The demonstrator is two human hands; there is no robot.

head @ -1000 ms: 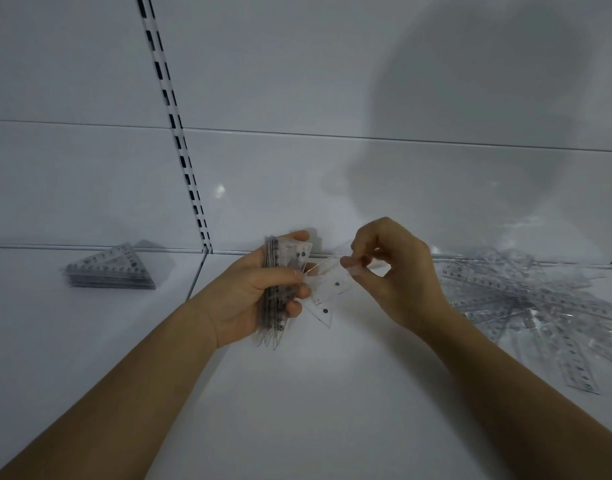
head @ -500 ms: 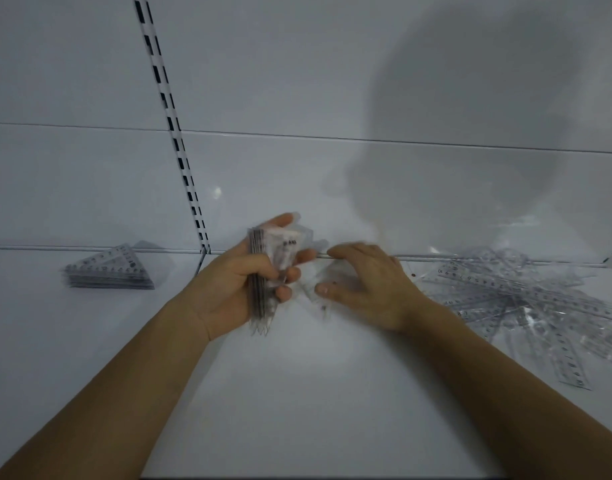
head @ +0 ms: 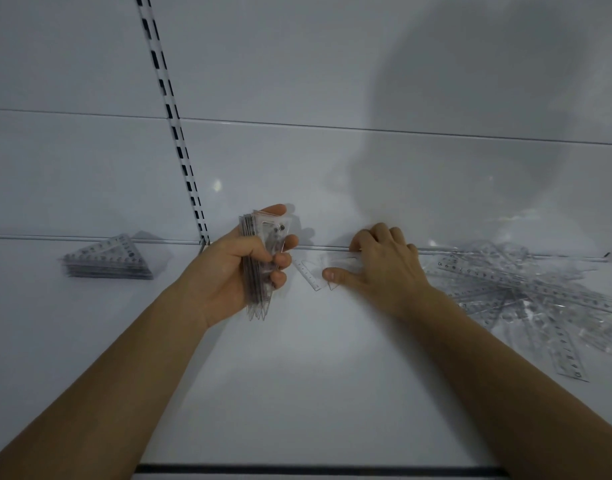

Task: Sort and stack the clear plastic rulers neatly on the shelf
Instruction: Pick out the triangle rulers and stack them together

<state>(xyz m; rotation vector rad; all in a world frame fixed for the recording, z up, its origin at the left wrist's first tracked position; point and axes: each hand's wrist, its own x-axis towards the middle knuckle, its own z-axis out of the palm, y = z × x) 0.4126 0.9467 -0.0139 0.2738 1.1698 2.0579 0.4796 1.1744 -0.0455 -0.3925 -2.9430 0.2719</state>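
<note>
Gathering loose set squares from the shelf (head: 297, 393)

The left hand (head: 242, 271) grips an upright bundle of clear rulers (head: 259, 268); just right of the bundle the right hand (head: 377, 268) presses flat, fingers straight, on a loose ruler (head: 313, 277). Next, likely: pinch it up and add it.

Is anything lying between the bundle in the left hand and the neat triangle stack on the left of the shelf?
Nothing visible does. The left hand grips the bundle of clear rulers, and the white shelf is bare from there to the triangle stack. The loose pile lies on the opposite side.
</note>
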